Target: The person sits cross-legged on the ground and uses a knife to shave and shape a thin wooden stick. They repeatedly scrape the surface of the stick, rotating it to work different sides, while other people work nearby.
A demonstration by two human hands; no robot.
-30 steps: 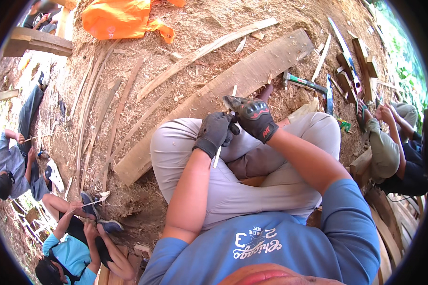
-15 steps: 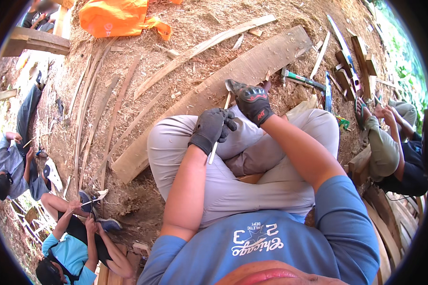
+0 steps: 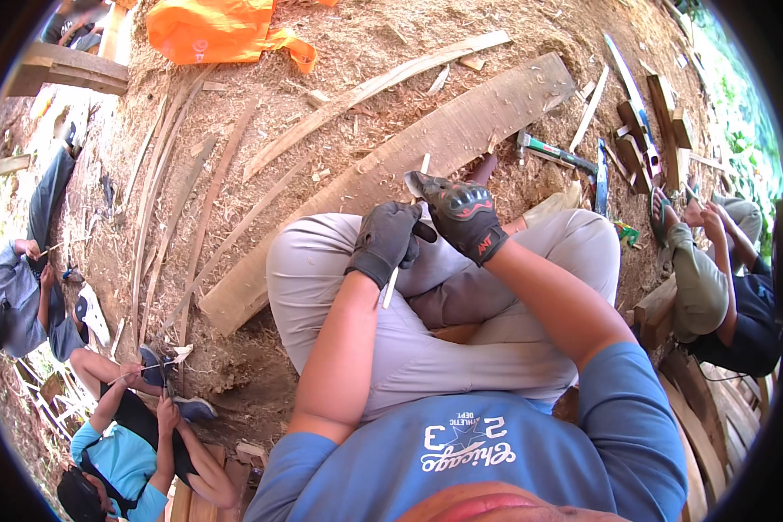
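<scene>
My left hand (image 3: pixel 383 239), in a black glove, is closed around a thin pale wooden stick (image 3: pixel 390 291). The stick slants over my lap, its lower end below the left fist and its upper end above the hands. My right hand (image 3: pixel 458 211), in a black glove with a padded back, is curled beside the stick, close to the left fingers. A flat grey tip shows at its thumb side; whether that is a blade or part of the glove I cannot make out. The right palm is hidden. Both hands are above my crossed legs.
A broad wooden plank (image 3: pixel 391 178) lies ahead of my knees, with long curved wood strips (image 3: pixel 374 91) around it. To the right are a green-handled hammer (image 3: pixel 555 152) and timber blocks (image 3: pixel 665 117). An orange bag (image 3: pixel 213 35) lies far ahead. Other people sit left and right.
My right hand has moved down and left, nearer my left hand. More of the stick's upper end now shows above it. The left hand still grips the stick.
</scene>
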